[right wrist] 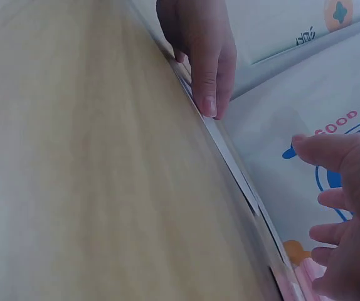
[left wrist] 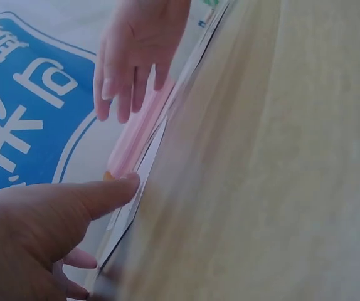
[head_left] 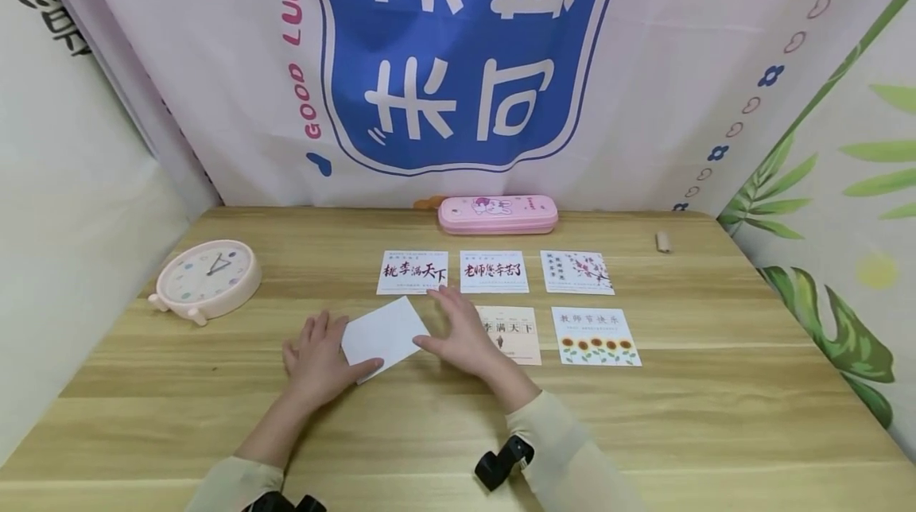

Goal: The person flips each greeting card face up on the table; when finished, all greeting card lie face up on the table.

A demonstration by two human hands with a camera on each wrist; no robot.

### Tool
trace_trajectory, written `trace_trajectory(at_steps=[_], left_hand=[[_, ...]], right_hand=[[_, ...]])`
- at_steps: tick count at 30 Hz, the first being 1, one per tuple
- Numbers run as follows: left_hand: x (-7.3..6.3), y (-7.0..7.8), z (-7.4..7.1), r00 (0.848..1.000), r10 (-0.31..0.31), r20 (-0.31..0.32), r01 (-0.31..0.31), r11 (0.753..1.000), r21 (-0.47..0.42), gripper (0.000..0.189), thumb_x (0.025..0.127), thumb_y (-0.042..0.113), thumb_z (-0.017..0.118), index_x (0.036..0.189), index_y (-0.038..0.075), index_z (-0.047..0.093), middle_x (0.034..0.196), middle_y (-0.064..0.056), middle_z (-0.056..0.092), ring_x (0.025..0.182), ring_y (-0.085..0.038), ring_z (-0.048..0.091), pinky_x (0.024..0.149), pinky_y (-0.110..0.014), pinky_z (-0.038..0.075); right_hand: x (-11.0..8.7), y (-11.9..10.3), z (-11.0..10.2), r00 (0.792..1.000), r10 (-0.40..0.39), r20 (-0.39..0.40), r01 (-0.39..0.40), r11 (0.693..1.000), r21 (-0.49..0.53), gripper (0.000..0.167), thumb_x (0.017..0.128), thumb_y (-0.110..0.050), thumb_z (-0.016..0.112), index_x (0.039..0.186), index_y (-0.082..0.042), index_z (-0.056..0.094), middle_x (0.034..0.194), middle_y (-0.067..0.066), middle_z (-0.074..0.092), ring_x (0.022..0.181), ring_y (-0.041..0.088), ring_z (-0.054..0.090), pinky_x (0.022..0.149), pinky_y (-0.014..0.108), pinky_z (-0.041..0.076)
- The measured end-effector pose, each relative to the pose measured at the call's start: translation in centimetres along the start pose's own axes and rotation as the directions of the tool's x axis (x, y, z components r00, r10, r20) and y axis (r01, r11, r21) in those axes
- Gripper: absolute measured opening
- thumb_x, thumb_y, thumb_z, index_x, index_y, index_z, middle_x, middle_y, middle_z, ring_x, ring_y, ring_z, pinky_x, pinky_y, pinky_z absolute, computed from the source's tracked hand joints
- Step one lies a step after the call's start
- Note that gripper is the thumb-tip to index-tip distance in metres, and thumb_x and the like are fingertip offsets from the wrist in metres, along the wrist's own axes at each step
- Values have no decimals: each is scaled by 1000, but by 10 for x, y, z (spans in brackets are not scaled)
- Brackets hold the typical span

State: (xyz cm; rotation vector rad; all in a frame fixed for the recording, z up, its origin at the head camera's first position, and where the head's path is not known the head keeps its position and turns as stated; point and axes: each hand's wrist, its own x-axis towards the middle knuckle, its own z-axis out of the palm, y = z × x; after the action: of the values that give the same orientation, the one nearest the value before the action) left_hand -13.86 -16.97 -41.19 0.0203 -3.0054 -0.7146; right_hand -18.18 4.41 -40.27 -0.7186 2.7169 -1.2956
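Observation:
A blank white card [head_left: 384, 336] sits turned at an angle, low over or on the wooden table. My left hand [head_left: 320, 361] holds its left side, the thumb on the near corner and the fingers by the far left edge. My right hand [head_left: 460, 335] hovers to the right with fingers spread; its thumb tip comes close to the card's right corner. In the right wrist view this hand [right wrist: 355, 207] looks raised and holds nothing. Under the right hand, a card with lettering [head_left: 518, 337] is partly covered. Beside that one lies a sunflower card [head_left: 596, 336].
Behind them, a row has two cards with red lettering [head_left: 413, 272] and a blossom card [head_left: 578, 271]. A pink pencil case [head_left: 498, 215] stands at the back by the curtain. A round pink clock [head_left: 209, 280] lies at left, a small beige piece [head_left: 663, 242] at back right.

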Motion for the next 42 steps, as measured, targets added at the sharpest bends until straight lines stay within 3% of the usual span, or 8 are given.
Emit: trace_trajectory(at_steps=[7, 15, 27, 38, 42], left_hand=[[-1, -4, 3, 1000, 24, 16, -24, 1000, -13, 87, 63, 51, 68, 124, -5, 38, 131, -33, 17, 119, -48, 8, 84, -67, -2], [1, -15, -4, 993, 108, 54, -106, 993, -51, 84, 63, 47, 69, 125, -2, 40, 133, -31, 16, 120, -47, 6, 87, -64, -3], [3, -28, -9, 971, 215, 102, -208, 975, -78, 81, 62, 53, 67, 126, 8, 45, 136, -28, 13, 121, -45, 4, 88, -62, -5], [4, -37, -12, 955, 238, 178, -226, 970, -85, 93, 59, 55, 68, 131, 6, 35, 138, -26, 9, 122, -44, 0, 89, -60, -7], [4, -36, -13, 954, 240, 179, -228, 970, -85, 93, 60, 56, 67, 131, 5, 34, 138, -25, 9, 122, -43, 1, 88, -61, -6]], right_hand=[[-2, 1, 2, 1000, -2, 15, 3, 998, -57, 70, 72, -30, 66, 130, -6, 35, 135, 19, 26, 124, 32, 18, 98, 48, 13], [-2, 4, 5, 998, -43, 45, 49, 989, -143, 69, 70, -32, 68, 127, -6, 39, 133, 21, 28, 124, 35, 18, 98, 50, 8], [-6, 7, 5, 980, -4, 197, 77, 929, -362, 85, 63, -50, 68, 131, -10, 36, 140, 17, 15, 128, 29, 4, 97, 53, -2], [-6, 8, 5, 966, 26, 257, 75, 923, -377, 87, 66, -54, 64, 134, -10, 31, 141, 17, 8, 128, 27, 0, 96, 52, -5], [-6, 8, 5, 965, 30, 262, 72, 925, -372, 87, 66, -53, 64, 134, -12, 30, 141, 17, 7, 128, 28, 0, 96, 52, -6]])
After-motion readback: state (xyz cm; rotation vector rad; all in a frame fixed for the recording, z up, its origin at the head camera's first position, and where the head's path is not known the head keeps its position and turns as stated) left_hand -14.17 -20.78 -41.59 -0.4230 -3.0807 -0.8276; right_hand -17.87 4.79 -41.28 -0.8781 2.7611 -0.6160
